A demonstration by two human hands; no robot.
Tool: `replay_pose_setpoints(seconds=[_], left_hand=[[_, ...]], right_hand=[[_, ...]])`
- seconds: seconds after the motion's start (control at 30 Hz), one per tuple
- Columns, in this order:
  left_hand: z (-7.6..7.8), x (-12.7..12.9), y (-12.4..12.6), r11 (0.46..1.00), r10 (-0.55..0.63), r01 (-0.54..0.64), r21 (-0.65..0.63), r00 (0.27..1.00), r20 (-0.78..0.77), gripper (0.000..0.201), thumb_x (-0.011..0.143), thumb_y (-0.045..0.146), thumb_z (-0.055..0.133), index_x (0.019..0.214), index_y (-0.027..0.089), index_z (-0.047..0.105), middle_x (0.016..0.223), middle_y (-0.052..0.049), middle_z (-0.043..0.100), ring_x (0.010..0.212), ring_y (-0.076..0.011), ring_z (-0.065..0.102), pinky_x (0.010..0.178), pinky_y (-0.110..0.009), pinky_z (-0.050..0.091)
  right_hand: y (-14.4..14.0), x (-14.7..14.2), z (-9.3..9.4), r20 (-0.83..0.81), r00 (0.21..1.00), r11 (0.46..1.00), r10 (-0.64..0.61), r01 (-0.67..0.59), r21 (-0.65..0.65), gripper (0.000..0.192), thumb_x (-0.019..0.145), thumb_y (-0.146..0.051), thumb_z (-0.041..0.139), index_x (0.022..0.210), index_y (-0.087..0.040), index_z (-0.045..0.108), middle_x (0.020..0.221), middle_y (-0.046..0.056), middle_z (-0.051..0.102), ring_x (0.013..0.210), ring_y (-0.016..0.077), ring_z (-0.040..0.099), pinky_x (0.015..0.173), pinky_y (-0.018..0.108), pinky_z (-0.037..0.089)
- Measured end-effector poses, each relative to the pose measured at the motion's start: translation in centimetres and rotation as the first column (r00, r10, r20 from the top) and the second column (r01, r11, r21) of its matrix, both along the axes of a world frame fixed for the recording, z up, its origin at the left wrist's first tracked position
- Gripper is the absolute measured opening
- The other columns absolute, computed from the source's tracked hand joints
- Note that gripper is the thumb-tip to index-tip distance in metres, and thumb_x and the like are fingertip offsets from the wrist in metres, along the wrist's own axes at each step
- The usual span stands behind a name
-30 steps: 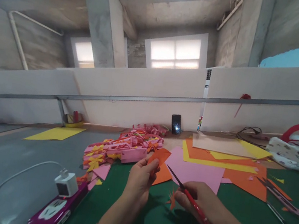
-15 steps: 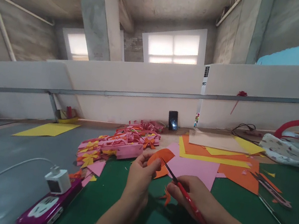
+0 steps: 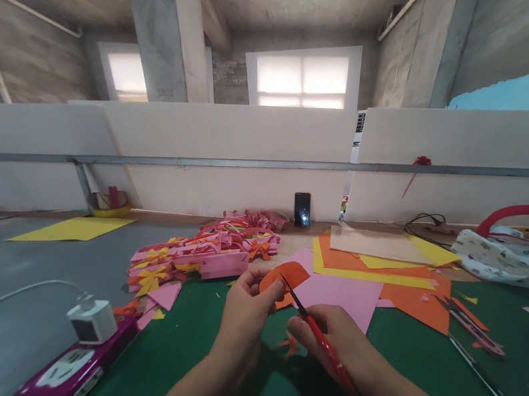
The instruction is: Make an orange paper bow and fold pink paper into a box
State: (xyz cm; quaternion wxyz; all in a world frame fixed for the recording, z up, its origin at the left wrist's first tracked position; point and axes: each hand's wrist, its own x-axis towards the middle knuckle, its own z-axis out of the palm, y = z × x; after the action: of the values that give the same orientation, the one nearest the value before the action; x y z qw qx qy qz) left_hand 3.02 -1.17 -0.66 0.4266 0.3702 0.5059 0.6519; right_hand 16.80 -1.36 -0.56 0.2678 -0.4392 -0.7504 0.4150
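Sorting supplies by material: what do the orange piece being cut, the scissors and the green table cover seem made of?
Orange piece: thin matte craft paper, curling where held. Scissors: dark, likely metal blades with glossy red handles, probably plastic. Green cover: dull, non-reflective, possibly felt or a cutting mat; cannot tell which.

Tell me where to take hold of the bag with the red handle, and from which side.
Grip the bag by its red handle, coming from above. The handle arches clear above the soft patterned body at the table's far right, leaving a gap for fingers, while the body looks slumped and offers nothing firm.
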Motion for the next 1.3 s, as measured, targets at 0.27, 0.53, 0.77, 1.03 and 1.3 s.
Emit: replay_pose_setpoints(seconds=[0.27, 0.53, 0.77, 1.03, 1.3], left_hand=[[-0.1, -0.1, -0.1, 1.000, -0.008, 0.008, 0.010, 1.000, -0.017, 0.033, 0.058, 0.027, 0.072, 0.085, 0.015, 0.058, 0.069, -0.003, 0.065, 0.061, -0.0104, 0.056, 0.052, -0.018, 0.037], [-0.2, 0.0, -0.1, 1.000, -0.026, 0.026, -0.002, 0.999, -0.031, 0.034, 0.062, 0.028, 0.070, 0.090, 0.014, 0.056, 0.073, -0.004, 0.064, 0.065, -0.0103, 0.054, 0.054, -0.019, 0.037], [-0.2, -0.3, 0.4, 0.999, -0.041, 0.041, -0.011, 0.999, -0.030, 0.035, 0.061, 0.029, 0.070, 0.090, 0.013, 0.057, 0.074, -0.006, 0.064, 0.064, -0.0109, 0.054, 0.055, -0.020, 0.037], [-0.1, -0.2, 0.1, 0.998, -0.060, 0.060, -0.005, 0.998, -0.035, 0.036, 0.063, 0.029, 0.070, 0.091, 0.012, 0.055, 0.075, -0.005, 0.062, 0.061, -0.0088, 0.050, 0.054, -0.020, 0.036], [0.0, -0.2, 0.2, 0.997, -0.069, 0.069, -0.024, 0.998, -0.007, 0.034, 0.065, 0.027, 0.069, 0.092, 0.011, 0.054, 0.072, -0.002, 0.059, 0.058, -0.0069, 0.046, 0.054, -0.020, 0.035]], right_hand=[[0.1, 0.0, -0.2, -0.005, 1.000, 1.000, 0.002, -0.002, 0.028, 0.033, 0.080, -0.042, 0.048, 0.061, -0.016, 0.044, 0.055, -0.005, 0.033, 0.051, 0.0078, 0.028, 0.044, 0.021, 0.019], [0.3, 0.1, -0.4, -0.012, 1.000, 1.000, 0.000, 0.000, 0.029, 0.034, 0.080, -0.044, 0.049, 0.061, -0.016, 0.043, 0.055, -0.005, 0.032, 0.052, 0.0079, 0.028, 0.044, 0.021, 0.019], [0.4, 0.0, -0.7, -0.002, 1.000, 0.999, 0.000, 0.000, 0.041, 0.040, 0.078, -0.052, 0.049, 0.061, -0.016, 0.044, 0.056, -0.004, 0.035, 0.052, 0.0083, 0.031, 0.045, 0.020, 0.021], [0.9, 0.1, -1.7, 0.031, 0.999, 0.996, -0.031, 0.028, 0.084, 0.042, 0.077, -0.054, 0.049, 0.061, -0.016, 0.045, 0.055, -0.004, 0.037, 0.051, 0.0085, 0.032, 0.045, 0.021, 0.022], [1.3, 0.0, -2.2, 0.092, 0.993, 0.993, -0.069, 0.059, 0.102, 0.041, 0.077, -0.054, 0.048, 0.059, -0.017, 0.046, 0.051, -0.004, 0.040, 0.048, 0.0083, 0.033, 0.042, 0.020, 0.022]])
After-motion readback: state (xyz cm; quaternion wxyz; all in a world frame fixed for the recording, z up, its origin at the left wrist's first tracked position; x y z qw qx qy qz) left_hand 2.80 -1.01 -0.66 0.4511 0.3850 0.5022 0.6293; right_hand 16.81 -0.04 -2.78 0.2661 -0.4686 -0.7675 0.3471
